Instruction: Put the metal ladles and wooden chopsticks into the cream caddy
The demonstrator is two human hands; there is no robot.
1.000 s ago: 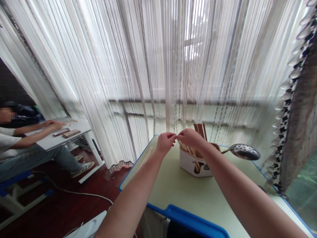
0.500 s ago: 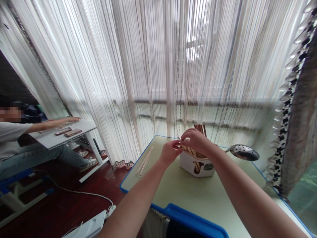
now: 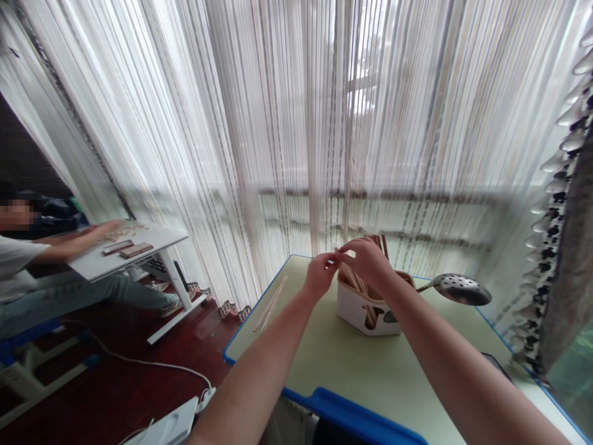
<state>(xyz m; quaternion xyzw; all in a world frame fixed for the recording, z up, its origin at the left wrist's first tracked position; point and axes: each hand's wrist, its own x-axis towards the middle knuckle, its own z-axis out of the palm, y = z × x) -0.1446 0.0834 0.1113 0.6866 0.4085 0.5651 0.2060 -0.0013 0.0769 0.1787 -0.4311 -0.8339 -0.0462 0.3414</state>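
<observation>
My left hand point(image 3: 322, 272) and my right hand point(image 3: 365, 259) meet above the left rim of a white utensil holder point(image 3: 349, 312) with a brown lip. Fingers of both hands are pinched together around a small pale tip; what it belongs to is hidden. Wooden chopsticks point(image 3: 356, 281) lean inside the holder, just below my fingers, and also show through the cutout in its front. Darker chopsticks point(image 3: 383, 244) rise behind my right hand. Some pale chopsticks point(image 3: 271, 303) lie on the table to the left.
The pale green table point(image 3: 315, 358) has a blue edge. A perforated skimmer point(image 3: 463, 289) sticks out right of the holder. A dark flat object point(image 3: 495, 364) lies partly behind my right forearm. At left, another person sits at a white table point(image 3: 99, 262). A curtain point(image 3: 278, 136) hangs behind.
My hands have drawn closer together, the left rising slightly. The view has shifted a little. At the other table, the person's arm has pulled back toward the left.
</observation>
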